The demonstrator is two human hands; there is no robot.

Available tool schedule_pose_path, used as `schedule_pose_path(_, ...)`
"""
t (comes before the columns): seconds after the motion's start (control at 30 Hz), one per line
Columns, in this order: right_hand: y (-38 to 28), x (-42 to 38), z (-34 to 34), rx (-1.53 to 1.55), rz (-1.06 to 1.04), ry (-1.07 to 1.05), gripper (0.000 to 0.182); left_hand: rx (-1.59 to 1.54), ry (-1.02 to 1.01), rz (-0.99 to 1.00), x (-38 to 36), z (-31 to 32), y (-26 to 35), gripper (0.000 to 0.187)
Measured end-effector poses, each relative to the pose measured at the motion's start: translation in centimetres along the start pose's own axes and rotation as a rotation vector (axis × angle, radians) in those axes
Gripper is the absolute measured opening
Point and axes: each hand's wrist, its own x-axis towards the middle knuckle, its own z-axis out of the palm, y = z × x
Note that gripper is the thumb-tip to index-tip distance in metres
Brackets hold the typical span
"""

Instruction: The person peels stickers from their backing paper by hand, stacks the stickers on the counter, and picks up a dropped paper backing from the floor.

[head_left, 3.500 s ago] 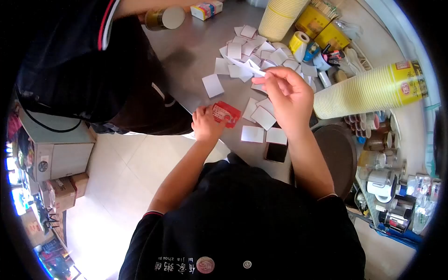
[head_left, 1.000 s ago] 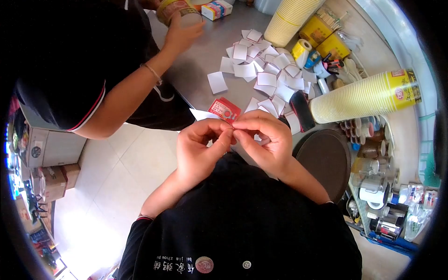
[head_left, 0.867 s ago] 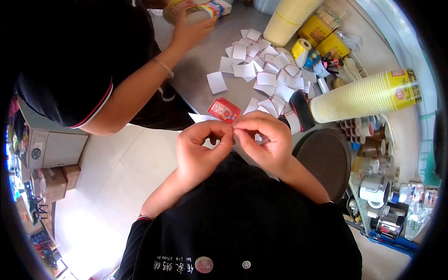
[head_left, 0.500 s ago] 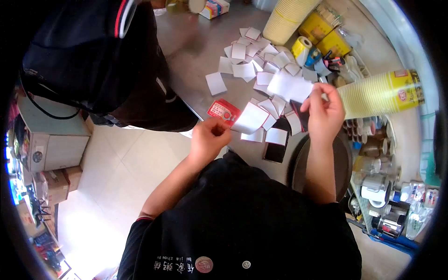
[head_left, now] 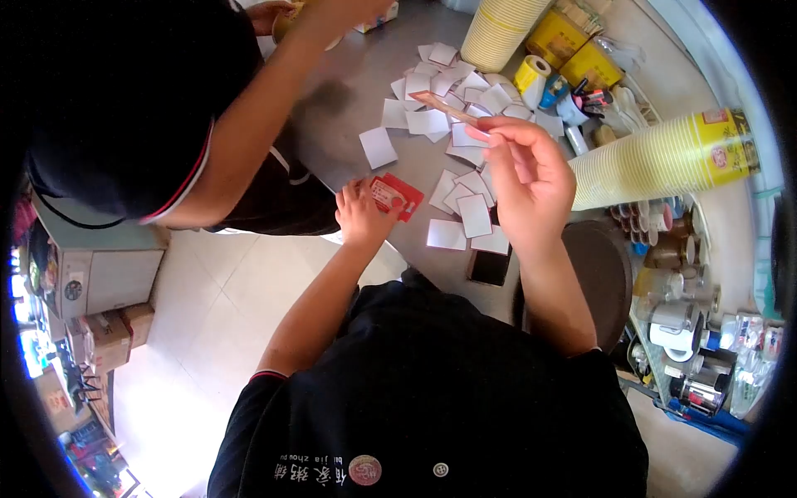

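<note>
My right hand (head_left: 531, 170) is raised over the table, pinching a card (head_left: 448, 109) between thumb and fingers. The card is tilted and seen nearly edge-on. At the table's edge, my left hand (head_left: 364, 214) grips the near left side of a small stack of red printed cards (head_left: 394, 197), fingers on one side and thumb on the other. Many cards with white sides up lie scattered in a loose heap (head_left: 448, 87) beyond my hands. Several more white cards (head_left: 475, 216) lie nearer me, partly over a dark phone-like rectangle (head_left: 488, 267).
A person's arm (head_left: 249, 116) reaches across on the left, near a bowl (head_left: 286, 25). Stacked paper cups (head_left: 506, 33) stand at the back, and another cup stack (head_left: 664, 162) lies to the right. A label roll (head_left: 531, 76) and a round dark stool (head_left: 585, 282) are also there.
My right hand has come nearer, its card turned from flat to edge-on. My left hand has shifted onto the red cards' left side. The other person's arm has reached into view.
</note>
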Motion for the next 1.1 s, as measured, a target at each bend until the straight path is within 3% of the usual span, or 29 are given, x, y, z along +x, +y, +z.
schedule_pose_path(0.07,0.1,0.1,0.5,0.003,-0.025,-0.008,0.011,-0.031,-0.145,-0.101,0.7,-0.4,0.1,0.076)
schedule_pose_path(0.2,-0.1,0.2,0.8,0.018,-0.013,-0.029,0.009,-0.087,-0.234,-0.162,1.6,-0.5,-0.2,0.075)
schedule_pose_path(0.23,-0.2,0.2,0.8,0.011,-0.005,-0.034,0.009,0.291,0.073,0.171,1.6,0.0,-0.5,0.074)
schedule_pose_path(0.3,-0.5,0.2,1.0,-0.030,-0.018,-0.039,0.009,0.664,0.386,0.504,1.7,0.4,-0.6,0.072)
schedule_pose_path(0.33,-0.6,0.2,1.1,-0.071,-0.031,-0.044,0.010,0.290,0.109,0.406,1.8,0.5,-0.8,0.072)
schedule_pose_path(0.4,-0.7,0.2,1.2,-0.099,-0.051,-0.058,0.010,-0.084,-0.163,0.298,1.7,2.3,-2.2,0.072)
schedule_pose_path(0.43,-0.7,0.2,1.2,-0.126,-0.072,-0.072,0.010,-0.123,-0.112,0.150,1.5,5.2,-4.1,0.068)
schedule_pose_path(0.5,-0.5,0.1,1.6,-0.138,-0.106,-0.077,0.010,-0.162,-0.062,0.003,1.3,4.9,-4.0,0.065)
schedule_pose_path(0.57,-0.3,0.0,1.9,-0.160,-0.145,-0.082,0.012,-0.366,-0.158,-0.118,1.1,-1.2,-0.4,0.060)
schedule_pose_path(0.67,-0.3,-0.3,1.8,-0.207,-0.145,-0.106,0.014,-0.586,-0.061,-0.172,0.7,-1.7,0.3,0.053)
schedule_pose_path(1.0,0.7,-2.0,1.0,-0.249,-0.070,-0.136,0.011,-0.421,0.099,0.103,1.4,-1.2,-0.6,0.049)
schedule_pose_path(1.07,1.2,-2.3,0.6,-0.257,-0.077,-0.157,0.018,-0.158,0.368,0.188,1.3,-1.2,-0.5,0.045)
schedule_pose_path(1.1,1.2,-2.5,0.6,-0.258,-0.077,-0.156,0.018,-0.159,0.368,0.189,1.3,-2.3,0.2,0.045)
